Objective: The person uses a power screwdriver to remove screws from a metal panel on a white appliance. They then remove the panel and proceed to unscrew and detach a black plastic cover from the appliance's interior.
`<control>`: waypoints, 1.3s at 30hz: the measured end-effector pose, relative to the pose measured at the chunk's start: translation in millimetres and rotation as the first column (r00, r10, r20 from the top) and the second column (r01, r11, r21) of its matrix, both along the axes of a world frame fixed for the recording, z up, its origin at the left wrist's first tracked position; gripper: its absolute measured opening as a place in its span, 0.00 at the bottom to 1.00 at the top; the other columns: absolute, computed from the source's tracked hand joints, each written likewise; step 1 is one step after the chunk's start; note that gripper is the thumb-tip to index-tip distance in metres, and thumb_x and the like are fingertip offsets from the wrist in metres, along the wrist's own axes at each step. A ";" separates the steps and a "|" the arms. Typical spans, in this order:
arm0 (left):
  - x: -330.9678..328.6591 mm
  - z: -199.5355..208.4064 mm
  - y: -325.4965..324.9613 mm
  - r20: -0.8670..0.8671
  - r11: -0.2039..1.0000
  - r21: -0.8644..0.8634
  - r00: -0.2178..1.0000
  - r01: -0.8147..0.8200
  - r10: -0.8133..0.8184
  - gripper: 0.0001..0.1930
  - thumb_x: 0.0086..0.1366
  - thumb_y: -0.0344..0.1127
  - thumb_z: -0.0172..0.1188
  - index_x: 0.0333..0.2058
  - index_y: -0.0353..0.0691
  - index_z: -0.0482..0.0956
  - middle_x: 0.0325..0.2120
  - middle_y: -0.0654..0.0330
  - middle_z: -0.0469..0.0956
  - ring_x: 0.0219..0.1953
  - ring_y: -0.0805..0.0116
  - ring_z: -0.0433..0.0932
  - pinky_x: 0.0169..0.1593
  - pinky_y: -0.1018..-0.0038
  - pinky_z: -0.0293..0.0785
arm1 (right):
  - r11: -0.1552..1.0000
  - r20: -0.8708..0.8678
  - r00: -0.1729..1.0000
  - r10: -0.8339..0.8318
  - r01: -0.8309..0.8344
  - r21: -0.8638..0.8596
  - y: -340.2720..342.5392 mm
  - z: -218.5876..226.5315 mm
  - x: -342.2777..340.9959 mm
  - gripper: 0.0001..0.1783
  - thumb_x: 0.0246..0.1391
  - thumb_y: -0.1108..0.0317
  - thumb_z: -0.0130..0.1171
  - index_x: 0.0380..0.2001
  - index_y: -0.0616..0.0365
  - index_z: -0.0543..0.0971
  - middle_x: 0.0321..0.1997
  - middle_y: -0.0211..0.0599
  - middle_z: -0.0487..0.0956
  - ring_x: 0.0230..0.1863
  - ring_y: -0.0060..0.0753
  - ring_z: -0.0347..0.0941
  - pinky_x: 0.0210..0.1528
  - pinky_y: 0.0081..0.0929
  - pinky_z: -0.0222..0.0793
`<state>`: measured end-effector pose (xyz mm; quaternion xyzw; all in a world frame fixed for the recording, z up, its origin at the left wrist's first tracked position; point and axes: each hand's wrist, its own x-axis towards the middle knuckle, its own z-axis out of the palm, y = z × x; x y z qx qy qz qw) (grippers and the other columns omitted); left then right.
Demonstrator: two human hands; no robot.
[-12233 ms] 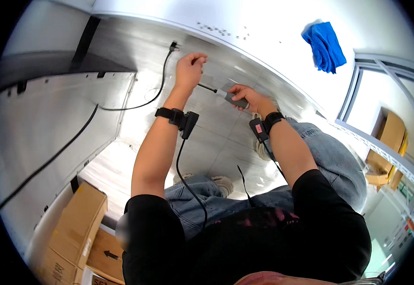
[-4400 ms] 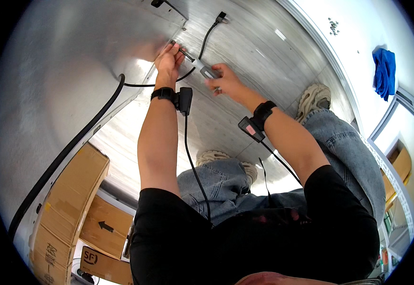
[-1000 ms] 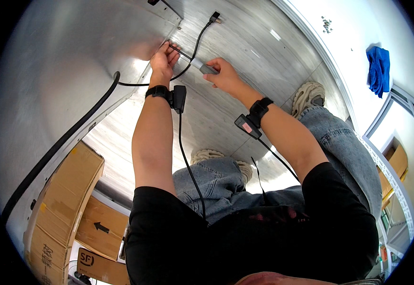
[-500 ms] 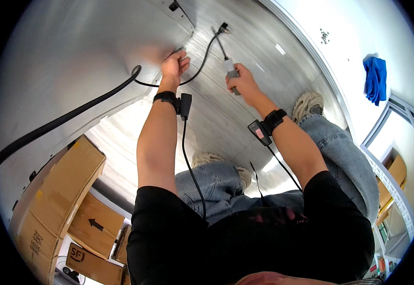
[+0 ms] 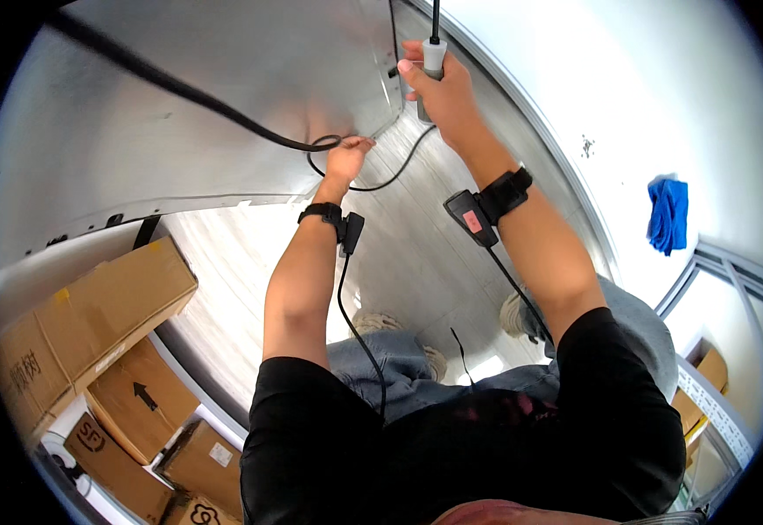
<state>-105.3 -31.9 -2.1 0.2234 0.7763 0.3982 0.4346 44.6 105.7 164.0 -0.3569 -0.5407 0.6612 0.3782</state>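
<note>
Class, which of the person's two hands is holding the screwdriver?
The right hand, the upper one in the picture: it grips the screwdriver. The left hand is lower, beside the metal panel, with no tool visible in it.

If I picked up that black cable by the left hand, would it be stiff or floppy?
The black cable would probably bend instead of staying straight, because it curls into a loop beside the left hand. It may feel a bit springy, though, since its bends look smooth and round, with no sharp kinks showing.
</note>
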 end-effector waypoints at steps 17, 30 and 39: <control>-3.7 54.8 -15.3 -0.216 0.989 0.081 0.971 0.126 -0.106 0.10 0.58 0.38 0.58 0.31 0.36 0.80 0.30 0.63 0.79 0.35 0.73 0.74 0.44 0.77 0.68 | 0.985 0.016 0.990 -0.141 0.139 0.098 1.5 36.4 -16.6 0.13 0.45 0.65 0.65 0.30 0.58 0.72 0.27 0.29 0.73 0.26 0.22 0.69 0.29 0.22 0.67; 4.4 79.2 -26.4 -0.143 0.982 0.024 0.973 0.188 -0.182 0.08 0.59 0.33 0.57 0.31 0.35 0.80 0.30 0.64 0.79 0.36 0.73 0.74 0.45 0.77 0.67 | 0.997 -0.106 0.994 -0.022 0.013 -0.079 -2.9 53.2 -9.9 0.17 0.44 0.65 0.67 0.32 0.59 0.70 0.27 0.30 0.72 0.26 0.20 0.70 0.23 0.20 0.70; 23.6 100.1 -39.7 -0.234 0.940 -0.027 0.912 0.340 -0.336 0.08 0.57 0.34 0.58 0.31 0.36 0.80 0.24 0.63 0.78 0.28 0.74 0.73 0.36 0.76 0.69 | 0.992 -0.172 0.985 -0.023 0.002 -0.122 -1.6 50.1 -8.4 0.18 0.44 0.66 0.67 0.32 0.62 0.69 0.27 0.33 0.73 0.26 0.24 0.71 0.23 0.21 0.70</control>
